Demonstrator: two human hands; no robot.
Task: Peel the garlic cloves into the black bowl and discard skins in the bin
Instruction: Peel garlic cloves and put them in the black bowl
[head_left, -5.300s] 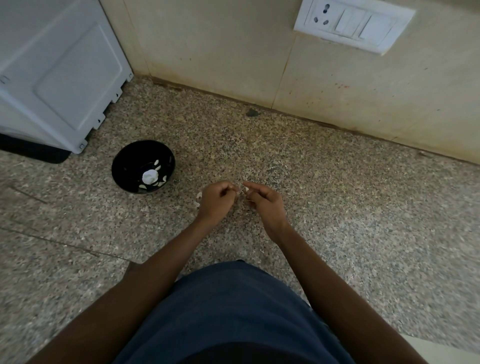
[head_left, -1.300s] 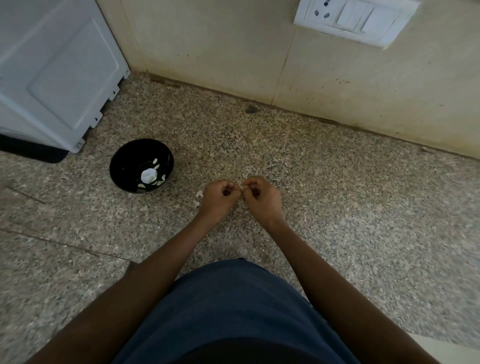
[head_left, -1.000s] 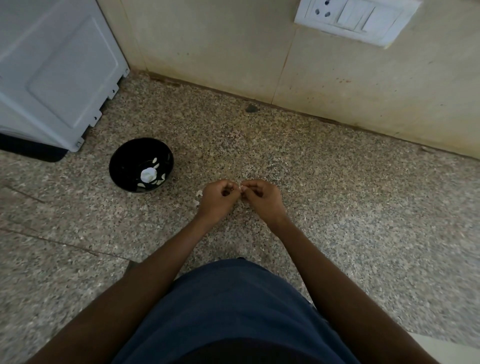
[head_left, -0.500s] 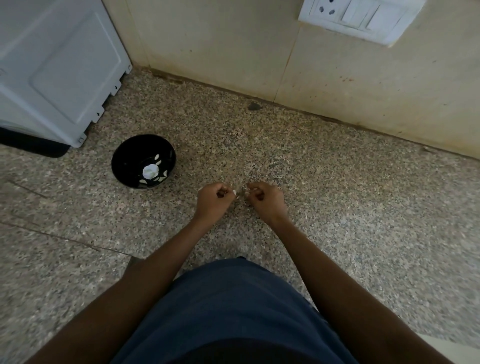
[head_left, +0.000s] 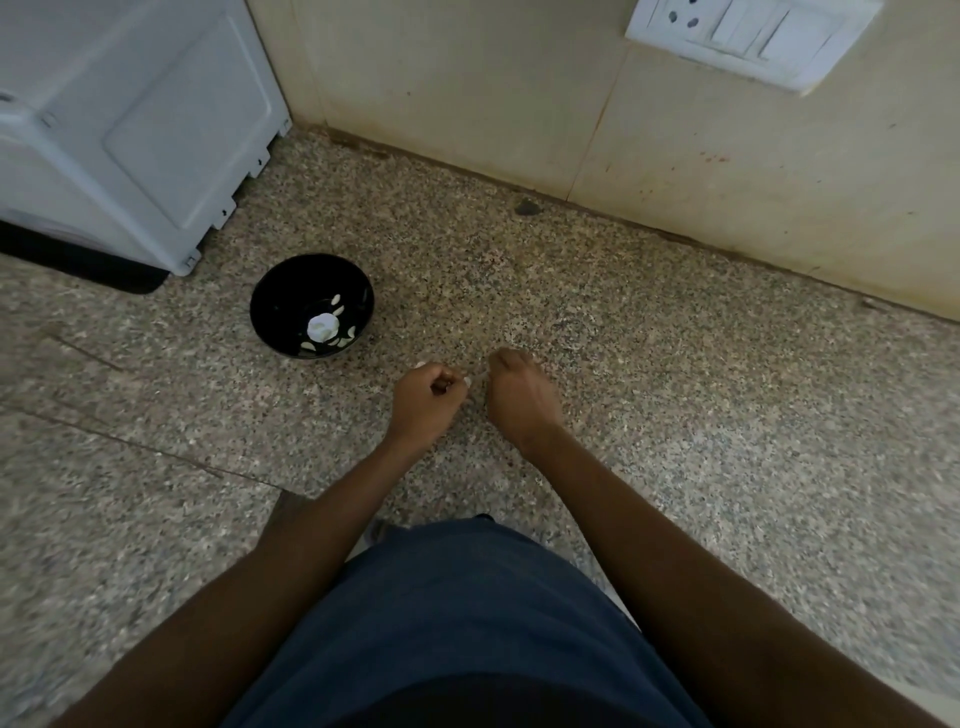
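Note:
A black bowl (head_left: 275, 306) stands on the speckled stone counter, left of my hands, with several pale garlic pieces (head_left: 323, 327) in its bottom. My left hand (head_left: 423, 402) is curled and pinches a small pale garlic clove (head_left: 466, 383) at its fingertips. My right hand (head_left: 522, 397) sits just right of it, fingers curled down, pinching a thin strip of skin (head_left: 482, 374) that runs toward the clove. Both hands hover low over the counter. No bin is in view.
A white appliance (head_left: 130, 130) stands at the back left on a dark base. The tiled wall (head_left: 467, 93) runs along the back, with a white switch plate (head_left: 748, 36) at the upper right. The stone counter (head_left: 727, 389) stretches to the right.
My hands have drawn slightly apart, the right one pulling away from the clove held in the left. The view has tilted down a little.

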